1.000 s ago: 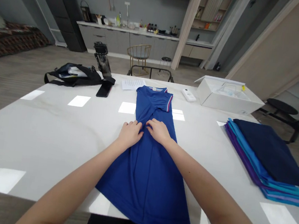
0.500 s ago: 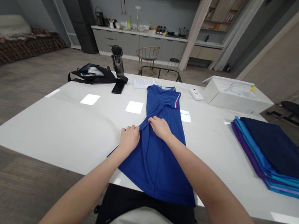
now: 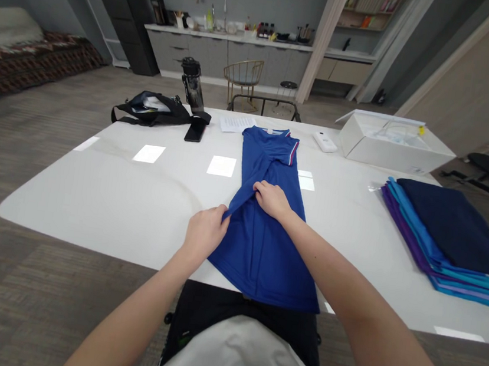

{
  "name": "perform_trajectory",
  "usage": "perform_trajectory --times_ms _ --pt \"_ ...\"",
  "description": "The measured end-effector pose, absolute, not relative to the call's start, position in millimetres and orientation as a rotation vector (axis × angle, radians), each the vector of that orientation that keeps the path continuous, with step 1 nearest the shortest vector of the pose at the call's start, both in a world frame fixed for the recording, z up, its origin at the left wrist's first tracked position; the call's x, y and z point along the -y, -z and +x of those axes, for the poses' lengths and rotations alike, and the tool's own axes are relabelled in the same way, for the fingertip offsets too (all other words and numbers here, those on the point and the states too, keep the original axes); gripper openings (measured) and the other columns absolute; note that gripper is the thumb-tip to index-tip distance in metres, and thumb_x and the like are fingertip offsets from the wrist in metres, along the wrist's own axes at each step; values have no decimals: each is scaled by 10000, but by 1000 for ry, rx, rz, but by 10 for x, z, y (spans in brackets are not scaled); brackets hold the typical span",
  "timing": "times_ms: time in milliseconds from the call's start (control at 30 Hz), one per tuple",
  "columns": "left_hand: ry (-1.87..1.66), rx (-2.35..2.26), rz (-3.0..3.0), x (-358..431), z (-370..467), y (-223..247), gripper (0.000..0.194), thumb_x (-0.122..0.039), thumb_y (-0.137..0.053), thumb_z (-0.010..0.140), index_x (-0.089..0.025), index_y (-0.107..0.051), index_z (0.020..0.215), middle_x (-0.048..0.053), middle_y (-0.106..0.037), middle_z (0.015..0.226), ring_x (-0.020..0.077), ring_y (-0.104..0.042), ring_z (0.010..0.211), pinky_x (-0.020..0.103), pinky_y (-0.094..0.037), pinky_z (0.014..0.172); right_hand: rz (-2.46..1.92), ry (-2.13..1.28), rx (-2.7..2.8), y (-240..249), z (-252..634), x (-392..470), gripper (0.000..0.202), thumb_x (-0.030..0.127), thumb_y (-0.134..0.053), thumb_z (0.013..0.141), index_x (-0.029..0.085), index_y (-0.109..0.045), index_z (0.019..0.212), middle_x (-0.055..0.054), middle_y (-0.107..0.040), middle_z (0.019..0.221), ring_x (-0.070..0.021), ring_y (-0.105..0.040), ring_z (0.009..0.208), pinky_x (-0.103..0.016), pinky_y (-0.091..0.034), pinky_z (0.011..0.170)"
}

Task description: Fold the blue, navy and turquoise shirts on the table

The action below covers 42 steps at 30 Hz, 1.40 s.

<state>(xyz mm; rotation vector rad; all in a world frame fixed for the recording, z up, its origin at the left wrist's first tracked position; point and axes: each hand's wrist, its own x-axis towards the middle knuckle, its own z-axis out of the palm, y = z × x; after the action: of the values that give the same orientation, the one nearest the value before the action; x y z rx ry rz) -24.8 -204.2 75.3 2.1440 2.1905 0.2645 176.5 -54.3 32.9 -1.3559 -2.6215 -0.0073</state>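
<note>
A blue short-sleeved shirt (image 3: 271, 251) lies lengthwise on the white table, its collar at the far end and its hem hanging slightly over the near edge. Its right sleeve shows a red and white striped cuff. My left hand (image 3: 207, 229) is closed on the shirt's left edge, partway down. My right hand (image 3: 271, 199) pinches the cloth farther up, near the middle of the shirt. Between both hands the side is lifted into a taut diagonal fold. Part of each hand's fingertips is hidden by the cloth.
Folded clothes (image 3: 453, 229) are stacked at the right. An open white box (image 3: 395, 148) and a small white device (image 3: 324, 142) stand at the back right. A paper (image 3: 237, 124), phone (image 3: 195, 130), black bag (image 3: 155, 114) and bottle (image 3: 193, 84) are at the back left.
My left hand has moved slightly left and nearer me, my right hand slightly right. The fold between them is stretched longer, and the shirt's lower left corner has come inward.
</note>
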Motion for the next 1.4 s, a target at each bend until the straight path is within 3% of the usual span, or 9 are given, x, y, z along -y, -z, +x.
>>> perform_trajectory --times_ms 167,267,367,567,733,933,1033,1167,1400 --pt "-236 -2140 2219 2098 72 -808 413 -469 -359 1056 -222 -684 992 94 -744 803 272 -717 782 346 -457 706 -1273 -23 2589 -438 1910 821 227 219 -532 993 203 -609 1207 -85 -674 1110 -230 -639 935 -328 -399 783" --pt "-250 -2059 2273 2153 232 -776 318 -387 -406 1045 -223 -673 995 78 -745 849 254 -707 776 354 -458 725 -1077 -43 2670 -464 1965 1164 298 210 -578 969 207 -609 1266 -79 -666 1106 -227 -628 980 -330 -394 819" --pt "-339 -1977 2369 2283 341 -711 187 -243 -493 984 -220 -659 1067 64 -732 968 238 -693 854 367 -457 787 -1031 -44 2689 -445 1990 1470 272 146 -561 954 201 -660 1201 -72 -673 1049 -217 -625 953 -335 -389 823" --pt "-510 -2050 2465 2608 281 -434 426 -182 -549 936 -223 -560 1359 106 -687 1115 287 -636 1036 438 -425 884 -1255 -36 2418 -413 2155 1673 248 197 -514 997 207 -697 1163 -76 -682 1097 -225 -630 983 -337 -414 867" --pt "-766 -2023 2300 2691 124 -242 173 -200 -507 988 -217 -650 1084 69 -710 990 251 -659 984 421 -432 908 -1377 2 2385 -447 2261 1856 323 196 -537 975 216 -669 1269 -85 -663 1142 -238 -621 990 -344 -415 856" --pt "-1153 -1655 2125 2849 213 -341 189 -257 -411 1045 -211 -593 1067 52 -659 996 171 -650 916 317 -496 878 -1201 132 2549 -433 2168 2361 263 261 -586 976 191 -657 1219 -107 -655 1103 -264 -586 1006 -373 -382 848" --pt "-1100 -1644 2191 2963 265 -350 239 -248 -474 1008 -206 -566 1225 80 -653 1120 193 -643 1028 345 -498 927 -1195 102 2501 -414 2127 2494 198 182 -538 978 195 -684 1111 -97 -664 1070 -248 -587 991 -365 -384 839" --pt "-827 -1805 2371 3066 275 -309 605 -286 -649 898 -209 -451 1465 141 -567 1385 292 -566 1244 432 -466 994 -1200 10 2350 -412 2167 2570 248 173 -513 979 193 -666 1173 -103 -674 1115 -245 -595 1008 -366 -403 862" --pt "-700 -1928 2425 3092 154 -274 441 -114 -459 949 -201 -579 1365 108 -691 1171 256 -650 1072 381 -493 956 -1231 -6 2137 -344 2363 2717 246 177 -472 980 187 -665 1132 -109 -703 1111 -271 -606 1031 -408 -431 928"
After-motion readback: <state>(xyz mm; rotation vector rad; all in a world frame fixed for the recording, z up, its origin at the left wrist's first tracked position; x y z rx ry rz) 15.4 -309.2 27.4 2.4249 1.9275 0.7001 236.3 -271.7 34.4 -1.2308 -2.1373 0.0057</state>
